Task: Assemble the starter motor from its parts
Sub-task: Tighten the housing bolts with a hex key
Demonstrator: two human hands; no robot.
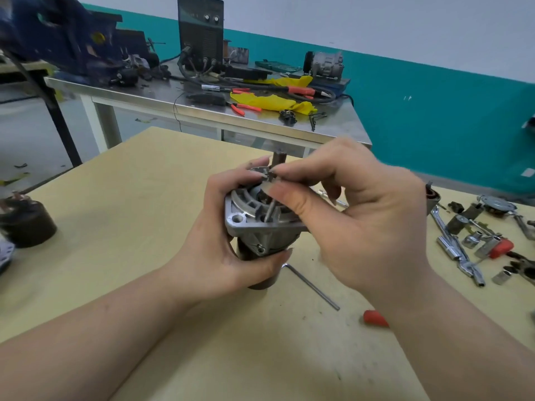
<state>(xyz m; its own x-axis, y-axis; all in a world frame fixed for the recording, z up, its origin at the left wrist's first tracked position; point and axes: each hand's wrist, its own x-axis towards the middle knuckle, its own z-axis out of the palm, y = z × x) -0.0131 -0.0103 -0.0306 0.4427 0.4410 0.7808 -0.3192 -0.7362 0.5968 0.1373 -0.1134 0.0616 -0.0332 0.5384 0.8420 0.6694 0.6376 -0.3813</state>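
The starter motor (246,218) stands upright above the wooden table (144,198), its silver aluminium end housing on top and its dark body below. My left hand (220,244) grips it round the housing and body. My right hand (347,215) is over the housing's open top, its thumb and fingers pinching a thin metal bolt (270,211) that goes down into the housing. A dark shaft (279,158) sticks up behind my fingers. My right hand hides the housing's right side.
An Allen key (312,286) lies just behind the motor. A red-handled tool (375,318) lies near my right wrist. Sockets, a ratchet and small parts (477,241) are scattered at the right. A dark cylindrical part (27,224) sits at the left edge. A cluttered steel bench (202,102) stands behind.
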